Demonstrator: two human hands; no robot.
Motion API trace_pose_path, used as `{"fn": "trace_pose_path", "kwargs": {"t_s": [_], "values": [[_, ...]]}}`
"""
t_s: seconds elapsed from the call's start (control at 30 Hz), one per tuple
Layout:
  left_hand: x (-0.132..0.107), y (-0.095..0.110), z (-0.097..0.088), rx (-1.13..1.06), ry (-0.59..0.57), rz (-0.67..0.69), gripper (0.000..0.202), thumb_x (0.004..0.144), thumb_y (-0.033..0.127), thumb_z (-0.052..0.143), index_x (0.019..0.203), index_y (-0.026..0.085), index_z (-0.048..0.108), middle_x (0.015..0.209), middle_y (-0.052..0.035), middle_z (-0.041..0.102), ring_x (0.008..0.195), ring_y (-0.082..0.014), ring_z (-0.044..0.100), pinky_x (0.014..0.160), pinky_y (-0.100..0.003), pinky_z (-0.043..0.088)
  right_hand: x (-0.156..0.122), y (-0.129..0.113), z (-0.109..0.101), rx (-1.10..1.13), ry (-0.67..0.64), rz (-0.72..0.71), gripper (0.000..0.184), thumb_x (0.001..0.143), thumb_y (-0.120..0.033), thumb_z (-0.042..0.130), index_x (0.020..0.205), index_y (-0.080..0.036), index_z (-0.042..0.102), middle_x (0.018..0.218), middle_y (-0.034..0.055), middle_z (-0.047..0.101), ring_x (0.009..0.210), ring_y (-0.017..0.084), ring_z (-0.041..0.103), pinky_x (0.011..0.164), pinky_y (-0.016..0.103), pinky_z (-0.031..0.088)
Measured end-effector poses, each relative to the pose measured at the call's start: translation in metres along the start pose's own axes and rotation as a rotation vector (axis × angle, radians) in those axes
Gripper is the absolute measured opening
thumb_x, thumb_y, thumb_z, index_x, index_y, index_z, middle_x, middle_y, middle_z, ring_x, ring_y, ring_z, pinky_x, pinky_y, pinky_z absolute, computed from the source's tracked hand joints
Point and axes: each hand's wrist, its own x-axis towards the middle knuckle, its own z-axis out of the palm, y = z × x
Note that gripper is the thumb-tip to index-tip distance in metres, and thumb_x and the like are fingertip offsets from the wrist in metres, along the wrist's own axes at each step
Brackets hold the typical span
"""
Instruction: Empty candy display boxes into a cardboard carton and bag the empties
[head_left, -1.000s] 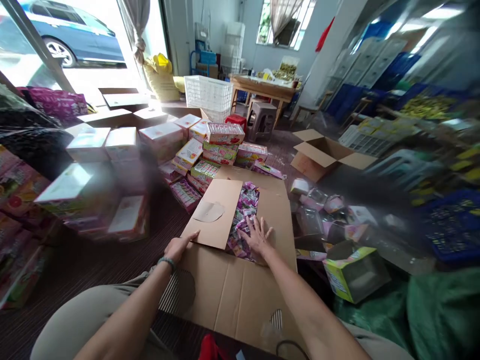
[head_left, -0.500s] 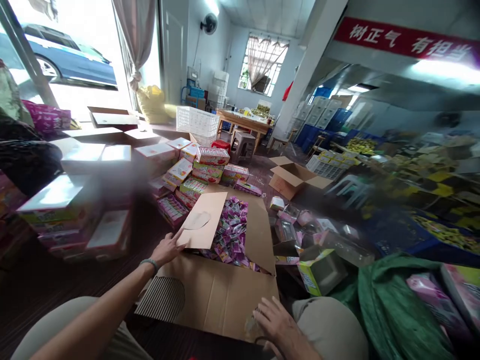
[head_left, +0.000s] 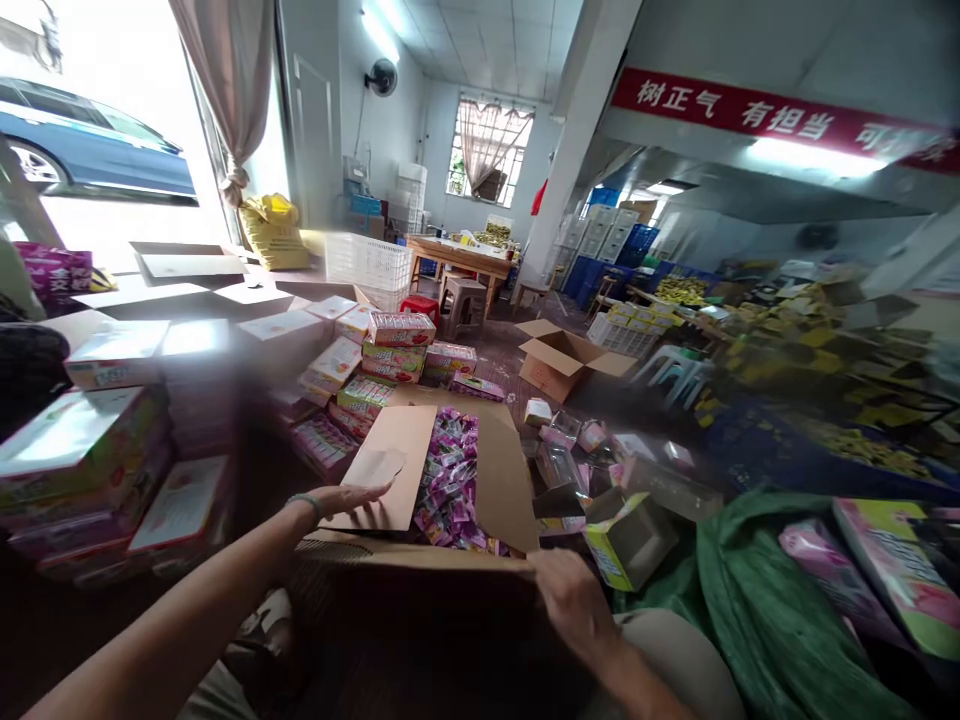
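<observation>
In front of me stands a large cardboard box filled with small purple wrapped packets. My left hand lies flat, fingers stretched out, on or just over its left flap, which has a torn patch. The near flap is tilted up, so I see it almost edge-on. At that flap's right corner my right hand is closed, its fingers wrapped round the edge. Part of those fingers is hidden behind the cardboard.
Stacks of printed candy boxes stand on the left, more display boxes behind the carton. To the right lie clear plastic packs, an opened green box and a green sack. Beyond is another open carton.
The near flap has swung up from lying outward toward me. My right hand has gone from resting open to gripping its corner. My left hand has flattened over the left flap.
</observation>
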Motion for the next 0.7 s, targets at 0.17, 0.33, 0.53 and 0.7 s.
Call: {"fn": "trace_pose_path", "kwargs": {"t_s": [0.17,0.33,0.53,0.7], "values": [[-0.028,0.033,-0.069,-0.043,0.196,-0.005,0.079,0.093,0.077,0.031,0.136,0.021,0.067,0.128,-0.0168,0.072,0.115,-0.0345,0.069,0.093,-0.048,0.057,0.101,0.031,-0.011,-0.038,-0.291,0.313,0.022,0.102,-0.021,0.049,0.099,-0.020,0.070,0.103,0.0072,0.075,0.104,0.025,0.068,0.088,0.035,0.045],[-0.044,0.040,-0.020,0.414,0.913,0.155,0.073,0.089,0.069,0.057,0.146,0.023,0.060,0.157,-0.0193,0.047,0.150,-0.0432,0.032,0.120,-0.065,0.025,0.145,0.061,0.021,0.008,-0.362,0.271,0.020,0.104,-0.031,0.051,0.096,-0.021,0.068,0.106,0.0067,0.074,0.108,0.024,0.065,0.089,0.033,0.041],[0.002,0.036,0.042,0.558,0.912,0.216,0.082,0.087,0.071,0.061,0.153,0.022,0.052,0.164,-0.0191,0.036,0.154,-0.0405,0.025,0.126,-0.061,0.002,0.152,0.095,0.077,0.080,-0.390,0.288,0.019,0.103,-0.030,0.049,0.102,-0.021,0.065,0.107,0.0068,0.073,0.107,0.024,0.064,0.091,0.034,0.043],[0.041,0.035,0.031,0.532,0.767,0.226,0.086,0.088,0.073,0.056,0.159,0.027,0.042,0.172,-0.0139,0.018,0.159,-0.0393,0.005,0.126,-0.062,-0.001,0.151,0.116,0.131,0.150,-0.338,0.333,0.048,0.096,-0.031,0.056,0.143,-0.018,0.051,0.144,0.0153,0.057,0.134,0.028,0.052,0.110,0.043,0.041]]}}
